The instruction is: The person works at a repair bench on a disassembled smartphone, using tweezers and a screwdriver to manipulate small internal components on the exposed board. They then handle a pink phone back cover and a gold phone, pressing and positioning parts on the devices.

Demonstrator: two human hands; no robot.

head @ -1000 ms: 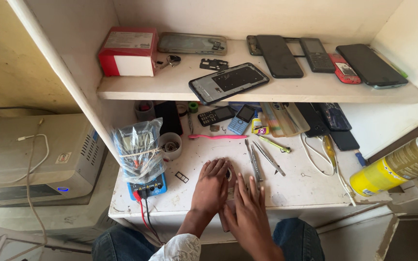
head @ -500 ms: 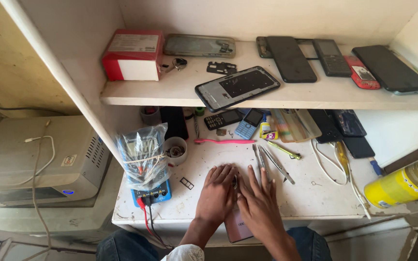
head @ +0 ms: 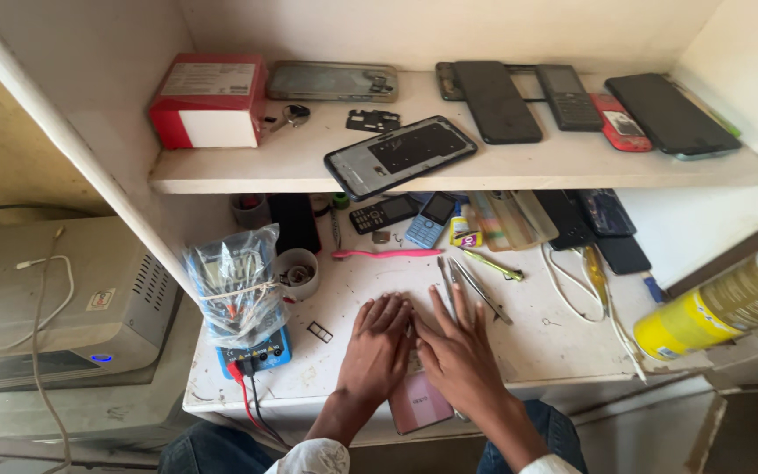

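A scuffed white bench (head: 554,342) sat under one shelf (head: 519,167). Both hands, left (head: 377,351) and right (head: 456,355), lay flat, unclenched, on one pink phone (head: 418,402); two tweezers (head: 471,285) at one o'clock.

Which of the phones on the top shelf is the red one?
The small red phone near the shelf's right end, lying between a black keypad phone and a big dark phone. The other phones up there are black or grey.

White surface (head: 554,338): bagged multimeter (head: 237,298), small cup (head: 296,272), pink toothbrush (head: 386,254), tweezers (head: 475,288), pink phone (head: 420,405), yellow can (head: 719,304). Shelf (head: 519,167): red box (head: 210,101), several phones, one black phone (head: 495,101).
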